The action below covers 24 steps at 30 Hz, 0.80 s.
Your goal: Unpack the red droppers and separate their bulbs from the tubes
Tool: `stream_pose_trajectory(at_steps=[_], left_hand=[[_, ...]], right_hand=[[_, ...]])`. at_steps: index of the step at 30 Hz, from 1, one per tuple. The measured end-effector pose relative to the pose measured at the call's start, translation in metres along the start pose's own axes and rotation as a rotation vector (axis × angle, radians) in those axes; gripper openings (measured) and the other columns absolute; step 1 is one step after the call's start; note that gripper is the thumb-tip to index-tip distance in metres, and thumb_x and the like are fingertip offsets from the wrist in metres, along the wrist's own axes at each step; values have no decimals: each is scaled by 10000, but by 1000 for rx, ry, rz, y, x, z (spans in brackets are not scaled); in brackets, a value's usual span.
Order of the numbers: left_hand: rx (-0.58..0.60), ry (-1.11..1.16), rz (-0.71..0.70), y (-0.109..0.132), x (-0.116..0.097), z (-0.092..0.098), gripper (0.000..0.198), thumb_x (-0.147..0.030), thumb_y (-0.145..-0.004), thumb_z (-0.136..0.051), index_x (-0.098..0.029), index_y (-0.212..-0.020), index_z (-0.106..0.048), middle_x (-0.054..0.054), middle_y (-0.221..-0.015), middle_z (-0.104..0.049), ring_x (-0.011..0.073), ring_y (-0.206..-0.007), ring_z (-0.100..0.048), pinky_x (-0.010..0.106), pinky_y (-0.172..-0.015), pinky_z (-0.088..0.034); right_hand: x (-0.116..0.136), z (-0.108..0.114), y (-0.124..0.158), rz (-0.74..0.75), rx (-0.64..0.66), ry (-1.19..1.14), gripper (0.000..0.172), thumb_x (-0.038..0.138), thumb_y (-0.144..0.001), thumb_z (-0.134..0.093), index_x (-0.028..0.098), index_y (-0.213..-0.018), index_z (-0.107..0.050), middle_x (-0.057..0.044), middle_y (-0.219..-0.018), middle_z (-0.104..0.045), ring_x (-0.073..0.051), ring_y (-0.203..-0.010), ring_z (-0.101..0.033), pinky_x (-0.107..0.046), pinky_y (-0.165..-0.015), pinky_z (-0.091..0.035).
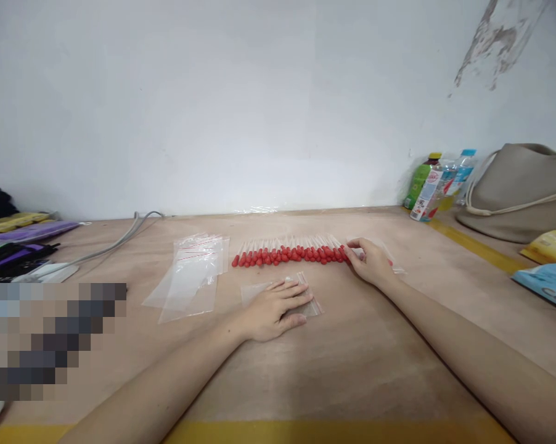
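Observation:
My left hand point(278, 311) lies flat, fingers spread, on a clear zip bag point(253, 292) on the table. Beyond it runs a row of thin white sticks with red bulb-shaped tips point(287, 253), tips facing me. At the row's right end, my right hand point(369, 262) is closed in a pinch on a red-tipped stick; its fingers partly hide what they grip. Another clear bag point(399, 270) lies partly hidden behind that hand, with a bit of red showing beside it. Left of the row, several clear zip bags with red lines point(192, 283) overlap in a loose pile.
Drink bottles point(429, 188) and a grey-beige bag point(527, 191) stand at the back right. Blue and yellow packets point(548, 280) lie nearer on that side. A grey cable point(116, 246) and purple and black pouches point(32, 231) are at the left. A white wall point(269, 123) bounds the table's back.

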State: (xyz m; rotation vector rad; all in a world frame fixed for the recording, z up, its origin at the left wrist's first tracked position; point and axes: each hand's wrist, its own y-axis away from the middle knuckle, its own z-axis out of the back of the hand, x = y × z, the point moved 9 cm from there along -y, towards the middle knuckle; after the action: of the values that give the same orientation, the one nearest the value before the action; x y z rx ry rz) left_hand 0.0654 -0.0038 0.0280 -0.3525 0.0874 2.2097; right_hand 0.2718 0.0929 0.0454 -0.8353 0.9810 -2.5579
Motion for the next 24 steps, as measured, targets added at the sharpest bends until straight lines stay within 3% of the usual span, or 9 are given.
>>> stream_pose_trajectory(at_steps=[4,7,9,12,16,18,20,22,24], left_hand=[[-38,16,-10,1,0,1,436,-415,-895,-310,-282,-1309,-336,14,-1397,-307,179,-1298,-239,399,-1072,-183],[-204,47,-6,4,1,12,392,-355,-901,-312,-235,-1265,-396,48,-1349,-383,163,-1236,-343,348,-1022,-283],[-330,39,21,8,2,22,332,-338,-878,-367,-198,-1154,-485,68,-1224,-492,177,-1119,-445,338,-943,-357],[-397,2,63,10,3,27,213,-322,-837,-431,-173,-920,-561,60,-948,-587,185,-895,-515,334,-814,-405],[-363,85,84,9,5,28,281,-268,-874,-339,-173,-771,-582,32,-796,-600,160,-788,-525,301,-761,-404],[-363,202,154,9,17,27,321,-257,-882,-309,-179,-777,-602,17,-801,-619,152,-789,-543,288,-758,-408],[-377,346,260,10,35,25,278,-235,-857,-345,-183,-814,-614,5,-824,-637,147,-798,-564,274,-748,-423],[-427,420,360,14,51,25,214,-206,-810,-402,-180,-848,-611,7,-836,-640,147,-786,-574,266,-720,-439],[-521,343,409,20,59,32,175,-190,-770,-445,-175,-841,-604,19,-839,-623,154,-780,-566,275,-705,-442]], right_hand=[[3,7,-2,38,-69,56,196,327,-805,-457,178,-807,-584,-61,-819,-642,-207,-796,-578,-334,-724,-422],[21,19,2,92,-159,85,179,300,-813,-454,174,-789,-579,-65,-809,-631,-211,-796,-556,-356,-745,-392],[47,21,8,169,-163,59,159,288,-813,-466,181,-787,-580,-58,-786,-618,-203,-784,-541,-358,-751,-376],[100,10,25,360,12,-103,147,284,-814,-483,186,-848,-587,-69,-863,-601,-185,-832,-525,-334,-765,-372],[153,-23,54,525,424,-168,183,353,-819,-492,208,-875,-590,-45,-905,-600,-170,-847,-505,-331,-772,-338],[158,-31,60,507,519,-162,216,379,-841,-457,206,-863,-584,-30,-860,-607,-160,-822,-503,-330,-770,-321],[156,-33,59,479,533,-160,234,385,-854,-434,202,-854,-580,-24,-835,-612,-153,-807,-504,-330,-779,-307],[148,-28,53,438,467,-150,230,371,-857,-429,200,-842,-581,-28,-841,-616,-152,-810,-506,-329,-789,-297],[130,-17,39,345,331,-96,224,341,-857,-424,194,-816,-589,-40,-852,-619,-159,-823,-512,-325,-784,-297]])
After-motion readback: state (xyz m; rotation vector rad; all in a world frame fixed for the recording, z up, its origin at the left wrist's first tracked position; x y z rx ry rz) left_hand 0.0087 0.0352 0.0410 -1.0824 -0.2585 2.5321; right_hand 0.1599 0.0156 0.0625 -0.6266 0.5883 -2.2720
